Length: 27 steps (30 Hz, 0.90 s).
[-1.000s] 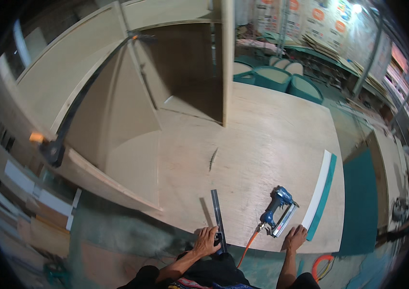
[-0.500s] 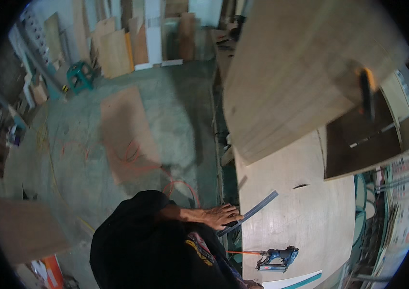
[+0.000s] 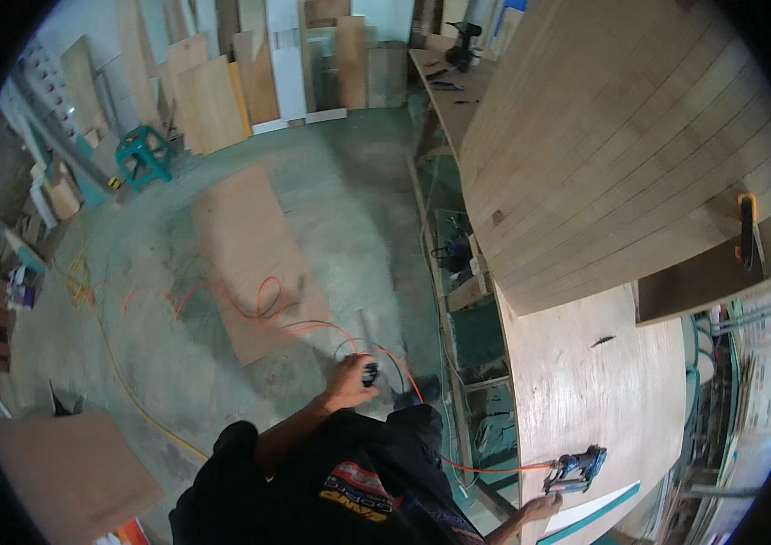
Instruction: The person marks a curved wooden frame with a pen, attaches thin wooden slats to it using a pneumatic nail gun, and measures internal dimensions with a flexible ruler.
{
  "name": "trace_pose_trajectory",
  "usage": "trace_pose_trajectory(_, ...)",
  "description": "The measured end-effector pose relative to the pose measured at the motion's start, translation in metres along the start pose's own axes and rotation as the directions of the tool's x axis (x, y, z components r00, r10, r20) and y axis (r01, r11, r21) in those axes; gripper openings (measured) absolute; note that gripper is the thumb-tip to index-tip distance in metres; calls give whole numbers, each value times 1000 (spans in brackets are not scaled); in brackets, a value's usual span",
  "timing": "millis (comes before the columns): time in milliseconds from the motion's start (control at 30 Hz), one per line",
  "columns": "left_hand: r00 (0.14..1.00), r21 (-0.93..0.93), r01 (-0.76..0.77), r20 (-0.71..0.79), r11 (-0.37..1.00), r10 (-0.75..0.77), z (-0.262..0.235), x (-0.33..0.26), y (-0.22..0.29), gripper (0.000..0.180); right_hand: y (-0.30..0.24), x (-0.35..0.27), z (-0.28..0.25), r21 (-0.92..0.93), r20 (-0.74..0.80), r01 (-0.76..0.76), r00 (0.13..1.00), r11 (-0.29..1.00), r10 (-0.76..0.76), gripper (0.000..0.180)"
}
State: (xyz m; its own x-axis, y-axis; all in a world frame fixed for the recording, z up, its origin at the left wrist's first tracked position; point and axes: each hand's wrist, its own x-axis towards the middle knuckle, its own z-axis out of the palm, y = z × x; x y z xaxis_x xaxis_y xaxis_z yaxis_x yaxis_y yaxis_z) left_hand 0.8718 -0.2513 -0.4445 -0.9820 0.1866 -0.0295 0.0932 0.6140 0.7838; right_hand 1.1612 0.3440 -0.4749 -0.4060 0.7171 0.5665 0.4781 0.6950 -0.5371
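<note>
My left hand (image 3: 349, 383), off to the left of the worktable, is closed round a long thin grey strip (image 3: 369, 334) with a black part at my fingers. The strip is blurred, so its exact kind does not show. My right hand (image 3: 542, 507) lies on the table's near left edge, fingers stretched out beside a blue-black nail gun (image 3: 578, 469). An orange air hose (image 3: 494, 470) runs into the nail gun. Just beyond that hand, a white board with a green edge (image 3: 596, 510) lies on the pale plywood top (image 3: 585, 391).
A large curved wooden panel (image 3: 621, 163) stands at the far end of the table, with an orange-black clamp (image 3: 747, 227) on it. A plywood sheet (image 3: 253, 263) and loops of hose lie on the floor at left. A green stool (image 3: 142, 156) stands behind.
My left hand has left the tabletop and swung left over the floor, taking the thin grey strip along. My right hand has come into clear view beside the nail gun. The view has shifted.
</note>
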Motion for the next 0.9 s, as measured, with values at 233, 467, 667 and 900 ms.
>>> trace_pose_trajectory(233,992,109,62,-117,992,-49,-48,52,-17,60,-242,-67,98,216,631,-305,768,927,106,27)
trace_pose_trajectory(467,950,165,-309,101,937,295,-65,172,6,71,-482,-52,257,168,983,-565,160,808,-92,30)
trace_pose_trajectory(667,979,65,-201,30,977,199,-115,251,4,72,-658,-17,364,40,955,-497,-236,867,-180,37)
trace_pose_trajectory(900,998,152,-46,-36,987,52,-175,352,-36,88,-756,-27,477,18,861,-592,-401,805,-314,29)
